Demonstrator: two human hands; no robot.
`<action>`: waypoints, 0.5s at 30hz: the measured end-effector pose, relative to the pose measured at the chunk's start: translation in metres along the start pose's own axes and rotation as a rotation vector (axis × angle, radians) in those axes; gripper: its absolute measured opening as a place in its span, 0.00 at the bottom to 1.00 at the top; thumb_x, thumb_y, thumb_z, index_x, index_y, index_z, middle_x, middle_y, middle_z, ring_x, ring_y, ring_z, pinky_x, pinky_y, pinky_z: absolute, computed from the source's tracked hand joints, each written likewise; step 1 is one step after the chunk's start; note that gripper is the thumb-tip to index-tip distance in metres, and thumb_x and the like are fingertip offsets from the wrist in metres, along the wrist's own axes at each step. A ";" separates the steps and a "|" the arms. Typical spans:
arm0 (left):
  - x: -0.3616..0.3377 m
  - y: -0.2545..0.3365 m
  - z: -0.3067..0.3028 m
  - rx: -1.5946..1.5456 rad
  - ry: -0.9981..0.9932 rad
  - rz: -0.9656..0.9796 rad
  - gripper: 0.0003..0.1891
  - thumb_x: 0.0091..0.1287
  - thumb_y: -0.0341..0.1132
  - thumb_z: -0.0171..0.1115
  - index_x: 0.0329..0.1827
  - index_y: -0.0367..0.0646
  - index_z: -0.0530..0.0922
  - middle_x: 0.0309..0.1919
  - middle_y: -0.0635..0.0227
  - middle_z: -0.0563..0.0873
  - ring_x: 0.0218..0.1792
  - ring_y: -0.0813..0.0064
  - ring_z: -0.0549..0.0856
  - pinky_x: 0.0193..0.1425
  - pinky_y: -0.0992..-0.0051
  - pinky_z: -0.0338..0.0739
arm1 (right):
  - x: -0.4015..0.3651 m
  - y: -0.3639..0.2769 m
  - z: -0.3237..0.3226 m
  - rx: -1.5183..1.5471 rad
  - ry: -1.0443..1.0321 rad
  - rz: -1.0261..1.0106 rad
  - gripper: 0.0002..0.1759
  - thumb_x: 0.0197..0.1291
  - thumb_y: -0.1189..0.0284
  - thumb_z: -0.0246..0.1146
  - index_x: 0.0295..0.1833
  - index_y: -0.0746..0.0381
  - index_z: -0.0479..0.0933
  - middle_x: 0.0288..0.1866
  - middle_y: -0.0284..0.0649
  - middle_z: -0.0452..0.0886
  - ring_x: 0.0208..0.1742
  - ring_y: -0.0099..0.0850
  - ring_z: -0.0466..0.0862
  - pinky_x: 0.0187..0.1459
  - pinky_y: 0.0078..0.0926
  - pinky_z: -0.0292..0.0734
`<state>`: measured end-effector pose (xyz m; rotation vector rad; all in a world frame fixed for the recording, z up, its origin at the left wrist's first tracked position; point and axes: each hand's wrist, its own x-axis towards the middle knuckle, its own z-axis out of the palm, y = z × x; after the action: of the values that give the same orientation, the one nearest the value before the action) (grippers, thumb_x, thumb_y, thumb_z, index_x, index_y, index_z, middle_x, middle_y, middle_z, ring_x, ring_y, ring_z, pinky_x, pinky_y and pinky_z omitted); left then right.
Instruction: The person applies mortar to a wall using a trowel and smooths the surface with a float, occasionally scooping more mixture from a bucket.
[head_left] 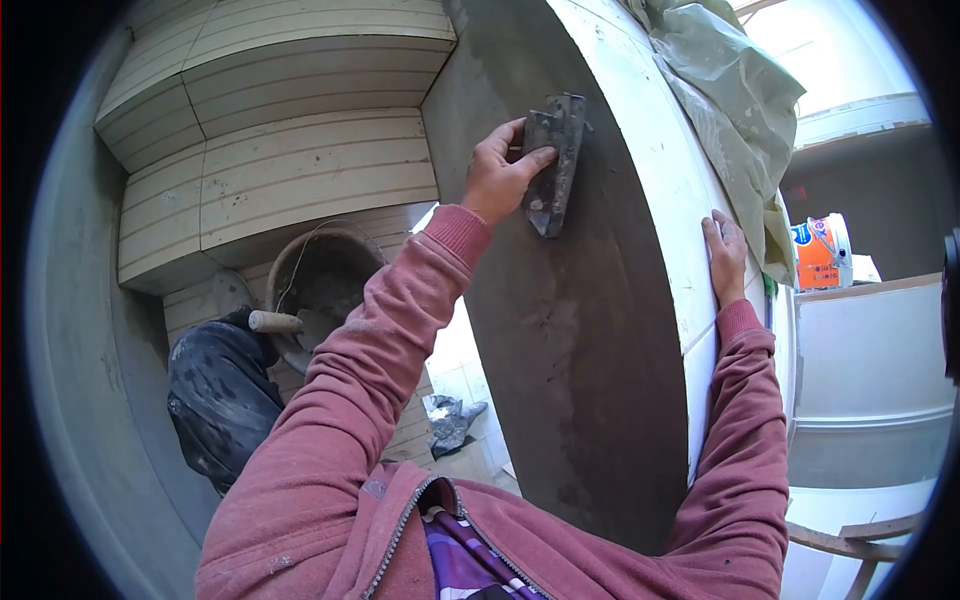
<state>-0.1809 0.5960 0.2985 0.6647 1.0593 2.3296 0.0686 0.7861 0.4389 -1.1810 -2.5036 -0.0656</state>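
My left hand (505, 175) is closed around the handle side of a plastering trowel (562, 160), a grey, mortar-stained metal tool with a pointed lower end. The trowel lies against a smooth, damp-looking grey plastered wall (560, 400), near its upper part. Thumb and fingers grip it from the left, and the handle is partly hidden by them. My right hand (727, 255) rests with fingers spread on the white tiled ledge (650, 190) along the wall's right edge, holding nothing.
At left, a mortar-stained bucket (283, 262) with a wire handle stands below tiled steps (310, 165); a wooden-handled trowel (275, 322) lies at its rim. A dark-trousered knee (225, 385) is beside it. Crumpled plastic (452, 420) lies below. A sheet (725, 95) drapes the ledge; an orange-white tub (822, 252) stands right.
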 end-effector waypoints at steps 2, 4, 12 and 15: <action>-0.002 0.003 0.009 0.049 -0.002 0.059 0.20 0.59 0.26 0.62 0.55 0.33 0.71 0.38 0.66 0.82 0.39 0.81 0.80 0.45 0.81 0.76 | -0.001 -0.003 -0.001 0.010 0.001 -0.001 0.29 0.59 0.51 0.52 0.57 0.60 0.73 0.60 0.47 0.69 0.64 0.41 0.64 0.66 0.36 0.51; -0.023 0.028 0.024 0.191 -0.062 0.207 0.26 0.53 0.28 0.67 0.56 0.36 0.71 0.39 0.66 0.82 0.39 0.79 0.79 0.43 0.78 0.75 | -0.002 -0.003 0.000 0.018 -0.002 -0.005 0.29 0.59 0.51 0.52 0.57 0.60 0.73 0.60 0.47 0.69 0.64 0.41 0.64 0.66 0.36 0.51; -0.057 0.023 0.023 0.223 -0.097 0.370 0.28 0.48 0.28 0.68 0.56 0.37 0.72 0.42 0.62 0.81 0.38 0.74 0.80 0.41 0.75 0.75 | 0.000 0.000 0.001 0.000 -0.010 -0.001 0.29 0.59 0.50 0.52 0.58 0.60 0.72 0.61 0.46 0.68 0.65 0.40 0.63 0.66 0.38 0.51; -0.019 0.010 0.012 0.384 0.046 0.292 0.28 0.48 0.29 0.68 0.55 0.36 0.72 0.41 0.62 0.82 0.37 0.76 0.80 0.41 0.76 0.76 | -0.004 -0.009 0.000 -0.002 0.001 -0.012 0.28 0.60 0.53 0.52 0.57 0.64 0.71 0.60 0.49 0.69 0.63 0.41 0.65 0.64 0.34 0.53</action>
<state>-0.1613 0.5850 0.3089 0.9686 1.5421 2.4094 0.0641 0.7768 0.4389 -1.1664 -2.5107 -0.0722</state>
